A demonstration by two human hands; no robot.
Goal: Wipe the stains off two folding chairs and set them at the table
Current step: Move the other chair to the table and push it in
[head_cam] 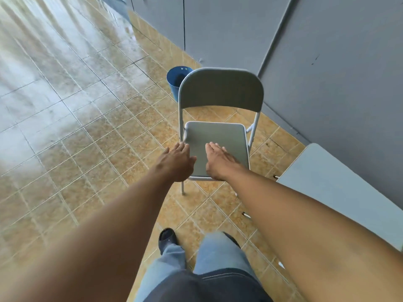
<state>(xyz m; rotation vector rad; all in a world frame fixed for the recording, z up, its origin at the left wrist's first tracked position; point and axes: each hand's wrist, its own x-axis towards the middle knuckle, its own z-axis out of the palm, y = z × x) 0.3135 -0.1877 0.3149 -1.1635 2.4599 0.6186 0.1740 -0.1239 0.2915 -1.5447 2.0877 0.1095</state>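
Observation:
A grey folding chair [220, 92] stands unfolded on the tiled floor, facing me, with a light metal frame. My left hand [175, 163] is at the seat's front left corner, fingers spread, touching the seat edge. My right hand [220, 162] lies flat, palm down, on the seat [218, 136] near its front edge. Neither hand holds anything. No cloth is in view. A light grey table [340, 190] juts in at the right, its corner close to the chair's right side.
A dark blue bucket [175, 80] stands on the floor behind the chair's left side. Grey walls [327, 62] run behind and to the right of the chair. Open tiled floor stretches to the left. My legs and a dark shoe [166, 237] are below.

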